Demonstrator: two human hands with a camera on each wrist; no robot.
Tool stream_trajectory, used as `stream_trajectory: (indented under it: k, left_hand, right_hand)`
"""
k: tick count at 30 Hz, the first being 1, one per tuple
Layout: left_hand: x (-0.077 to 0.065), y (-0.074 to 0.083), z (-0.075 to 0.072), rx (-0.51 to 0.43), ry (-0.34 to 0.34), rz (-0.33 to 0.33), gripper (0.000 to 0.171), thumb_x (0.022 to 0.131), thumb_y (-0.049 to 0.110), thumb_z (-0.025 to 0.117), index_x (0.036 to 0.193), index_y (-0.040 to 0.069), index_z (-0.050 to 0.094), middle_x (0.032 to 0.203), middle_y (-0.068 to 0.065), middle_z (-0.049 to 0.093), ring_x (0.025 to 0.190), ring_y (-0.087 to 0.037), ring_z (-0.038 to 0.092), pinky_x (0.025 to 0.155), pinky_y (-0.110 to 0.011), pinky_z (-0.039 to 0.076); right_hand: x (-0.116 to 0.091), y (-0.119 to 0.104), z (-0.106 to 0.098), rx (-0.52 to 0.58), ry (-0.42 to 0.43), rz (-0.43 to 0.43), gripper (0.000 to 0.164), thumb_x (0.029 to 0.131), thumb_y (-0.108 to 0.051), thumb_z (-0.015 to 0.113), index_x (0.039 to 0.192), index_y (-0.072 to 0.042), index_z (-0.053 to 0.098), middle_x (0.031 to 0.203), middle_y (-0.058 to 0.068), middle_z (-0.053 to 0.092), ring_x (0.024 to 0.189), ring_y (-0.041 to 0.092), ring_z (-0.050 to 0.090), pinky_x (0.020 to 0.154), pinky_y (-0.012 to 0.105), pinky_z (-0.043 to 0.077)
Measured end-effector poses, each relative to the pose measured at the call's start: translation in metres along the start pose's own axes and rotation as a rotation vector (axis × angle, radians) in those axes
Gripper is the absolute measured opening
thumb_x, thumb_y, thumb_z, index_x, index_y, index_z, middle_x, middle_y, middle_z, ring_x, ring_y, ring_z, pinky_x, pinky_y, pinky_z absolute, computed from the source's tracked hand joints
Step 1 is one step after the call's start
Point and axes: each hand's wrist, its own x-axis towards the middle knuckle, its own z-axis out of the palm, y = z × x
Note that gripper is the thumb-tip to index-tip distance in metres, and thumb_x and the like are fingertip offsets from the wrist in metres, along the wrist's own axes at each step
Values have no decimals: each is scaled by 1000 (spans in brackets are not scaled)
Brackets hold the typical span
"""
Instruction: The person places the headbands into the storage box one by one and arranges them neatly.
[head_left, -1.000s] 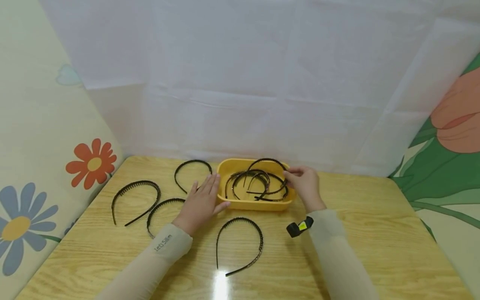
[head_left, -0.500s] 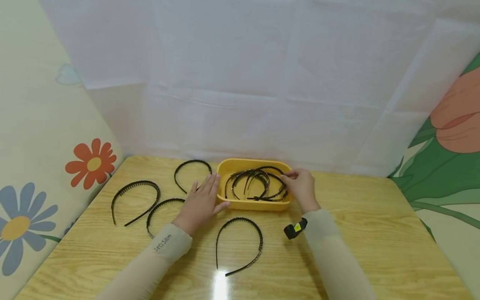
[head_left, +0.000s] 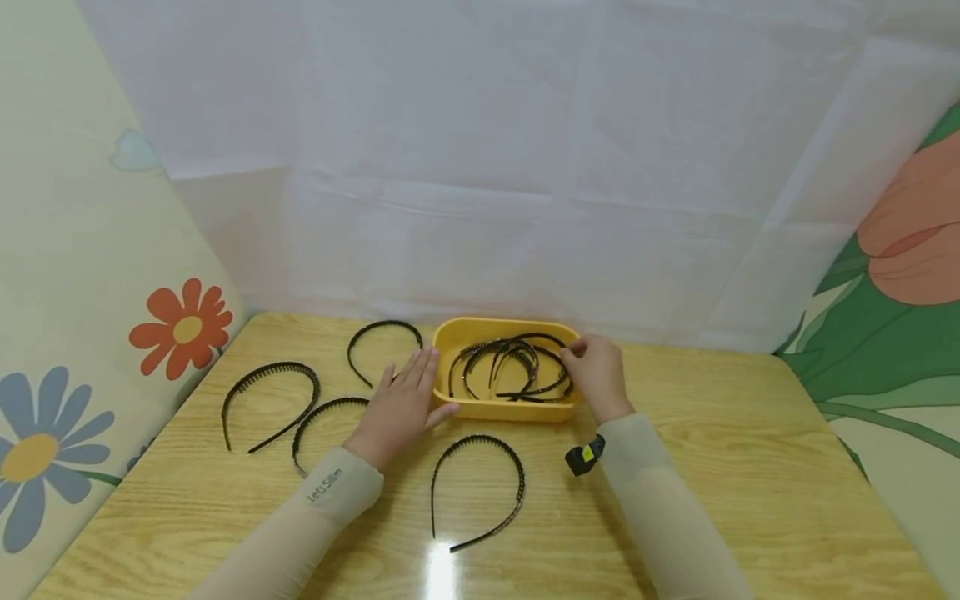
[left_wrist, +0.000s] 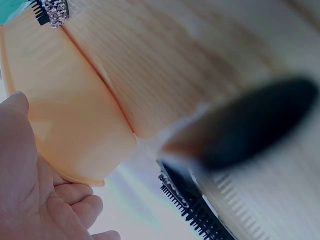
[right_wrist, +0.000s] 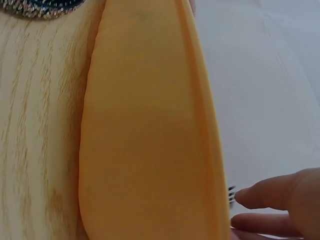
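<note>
A yellow plastic basket stands at the back of the table with several black toothed headbands inside. My right hand reaches over its right end and pinches one headband lying over the others. In the right wrist view, a bit of comb teeth shows at the thumb tip, just past the rim; the basket wall hides the rest. My left hand rests against the basket's left end, fingers straight along the side and thumb at the front corner. The left wrist view shows it touching the basket wall.
A headband lies on the table in front of the basket. Others lie left: one at the far left, one behind the left hand, and one partly under the left forearm. A white sheet hangs behind.
My right hand has moved left and slightly inward over the basket's right end, lowering the pinched headband onto the others. The left hand has stayed in place.
</note>
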Motion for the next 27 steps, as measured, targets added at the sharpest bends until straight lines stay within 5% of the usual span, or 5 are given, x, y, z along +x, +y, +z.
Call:
stream_trajectory:
  k: [9, 27]
  left_hand:
    - [0, -1, 1, 10, 3, 6, 90, 102, 55, 50, 158, -8, 18, 164, -25, 20, 151, -40, 22, 121, -63, 17]
    - [0, -1, 1, 2, -8, 8, 92, 102, 56, 50, 158, -8, 16, 164, -25, 19, 152, -39, 20, 120, -64, 17]
  right_hand:
    - [-8, -3, -1, -11, -24, -61, 28, 96, -11, 67, 116, 9, 68, 108, 22, 70, 98, 35, 67, 84, 45, 59]
    - [-37, 8, -11, 94, 11, -241, 18, 96, -5, 63, 109, 4, 72, 103, 16, 72, 95, 30, 69, 83, 43, 61]
